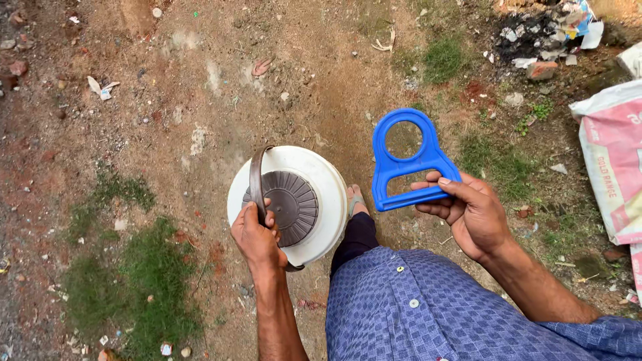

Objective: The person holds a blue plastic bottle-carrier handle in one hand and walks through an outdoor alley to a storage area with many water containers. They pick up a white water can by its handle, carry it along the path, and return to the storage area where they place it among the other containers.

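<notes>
Currently left hand [256, 235] is closed around the brown handle [257, 179] of a white jug [319, 175], seen from above. The handle arcs from the far-left rim toward the near side, passing under the fingers. A brown ribbed lid [294, 204] sits at the middle of the jug's top, just right of the hand. The jug is left of centre, over bare dirt; can't tell whether it hangs or stands on the ground.

Right hand [468, 210] is gripping a blue plastic carrier [409, 160] by its near grip bar, fingers wrapped over the bar, thumb along the top. The carrier is flat, with a round ring at the far end and an open slot above the bar. It points away from the person and is well apart from the jug, right of it.

Between the two, a sandalled foot [354, 199] and a dark trouser leg [358, 237] show. Near edge: blue checked shirt [428, 307] with white buttons.

Ground [167, 100] is reddish dirt with small stones and scraps. Grass patch [140, 281] at near left, smaller tufts at far right. Pink-and-white sack [612, 160] lies at the right edge. Far right corner holds a litter pile [545, 33] with ash-dark soil.
</notes>
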